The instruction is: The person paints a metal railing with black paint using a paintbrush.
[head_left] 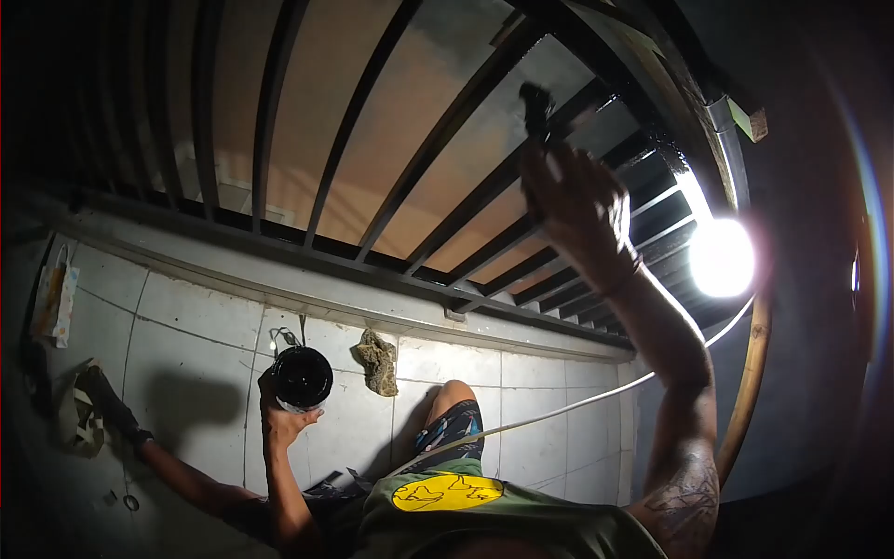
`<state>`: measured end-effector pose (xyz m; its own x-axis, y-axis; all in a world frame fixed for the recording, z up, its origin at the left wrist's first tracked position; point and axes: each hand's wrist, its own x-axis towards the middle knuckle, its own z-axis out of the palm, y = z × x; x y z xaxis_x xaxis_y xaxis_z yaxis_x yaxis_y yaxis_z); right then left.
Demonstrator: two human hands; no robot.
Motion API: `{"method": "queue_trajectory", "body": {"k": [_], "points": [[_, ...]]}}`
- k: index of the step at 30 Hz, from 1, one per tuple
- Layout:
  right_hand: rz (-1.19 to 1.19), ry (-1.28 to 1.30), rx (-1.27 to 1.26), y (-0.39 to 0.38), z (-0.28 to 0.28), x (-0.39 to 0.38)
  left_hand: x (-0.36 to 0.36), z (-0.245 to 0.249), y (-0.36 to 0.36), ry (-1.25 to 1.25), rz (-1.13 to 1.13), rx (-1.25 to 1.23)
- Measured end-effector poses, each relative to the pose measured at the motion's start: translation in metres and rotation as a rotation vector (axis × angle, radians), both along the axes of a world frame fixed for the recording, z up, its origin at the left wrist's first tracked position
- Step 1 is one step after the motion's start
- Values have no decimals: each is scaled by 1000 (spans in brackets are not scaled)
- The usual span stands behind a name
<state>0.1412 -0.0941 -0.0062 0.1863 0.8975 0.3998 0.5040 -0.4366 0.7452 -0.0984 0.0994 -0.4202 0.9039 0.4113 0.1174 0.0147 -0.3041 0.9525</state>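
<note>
At the lower left, my left hand (287, 415) is closed around a round container (303, 377) with a dark, glossy inside. My right hand (575, 200) is raised at the upper right and wrapped round a dark brush-like tool (536, 107), blurred by motion. That tool's dark tip is close to the black metal bars (466, 107) of a railing; whether it touches them cannot be made out. Some of the bars near it shine as if wet.
A bright lamp (722, 258) glows right of the railing, with a white cable (559, 410) running down-left. A bamboo pole (748, 391) stands at the right. A crumpled brownish cloth (376, 362) lies on the tiled floor (196, 326). A bag (56, 298) is at the far left.
</note>
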Motion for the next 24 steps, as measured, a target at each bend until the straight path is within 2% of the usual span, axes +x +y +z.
{"method": "queue_trajectory", "body": {"k": [8,11,15,17,20,21,22,24], "points": [[-71,-142,-50,-2,35,28,1,-14,-7,19,-47,-68],[-186,-208,-150,-2,36,25,1,-12,-11,12,-47,-14],[-200,-197,-177,3,33,-3,3,-4,-14,12,-95,-64],[-143,-188,-117,4,34,-23,1,-3,-14,24,-111,-114],[-126,-147,-64,-6,44,-39,2,-10,-16,-3,-108,-18],[-125,-148,-59,-11,45,-37,1,-12,-17,15,-112,-91],[-45,-65,-61,-16,46,-31,0,-13,-16,32,-115,-164],[49,8,-62,-20,47,-18,3,7,-16,46,-109,-146]]}}
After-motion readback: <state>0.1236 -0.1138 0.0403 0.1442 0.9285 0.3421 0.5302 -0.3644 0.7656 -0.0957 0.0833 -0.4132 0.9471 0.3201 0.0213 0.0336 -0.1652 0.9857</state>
